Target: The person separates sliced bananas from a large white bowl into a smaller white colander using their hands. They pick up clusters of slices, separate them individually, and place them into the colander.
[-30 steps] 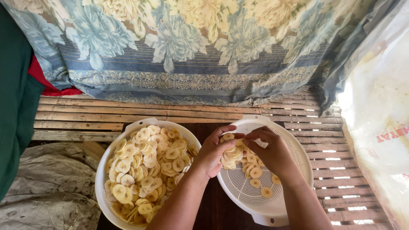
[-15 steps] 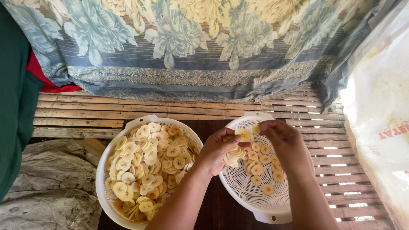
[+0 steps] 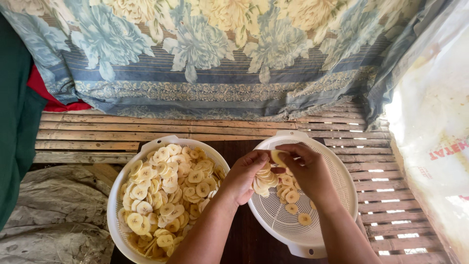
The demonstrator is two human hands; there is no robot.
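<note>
My left hand (image 3: 244, 175) is over the left rim of a white perforated basket (image 3: 337, 171) and cups a stack of pale yellow banana slices (image 3: 264, 182). My right hand (image 3: 308, 168) hovers over the same basket and pinches one slice (image 3: 278, 155) off the top of that stack between thumb and fingers. Several loose slices (image 3: 293, 198) lie on the basket's bottom. To the left stands a second white basket (image 3: 115, 195), heaped with banana slices (image 3: 163, 190).
Both baskets rest on a dark board (image 3: 244, 239) over a slatted bamboo platform (image 3: 88, 132). A floral blue cloth (image 3: 210, 54) hangs behind. A white plastic sack (image 3: 435, 122) stands at the right, crumpled grey sacking (image 3: 49, 210) lies at the left, green fabric (image 3: 17, 122) beyond it.
Both hands have stayed over the right basket. The right hand has peeled slices from the stack in my left hand, and it has risen slightly with one slice pinched.
</note>
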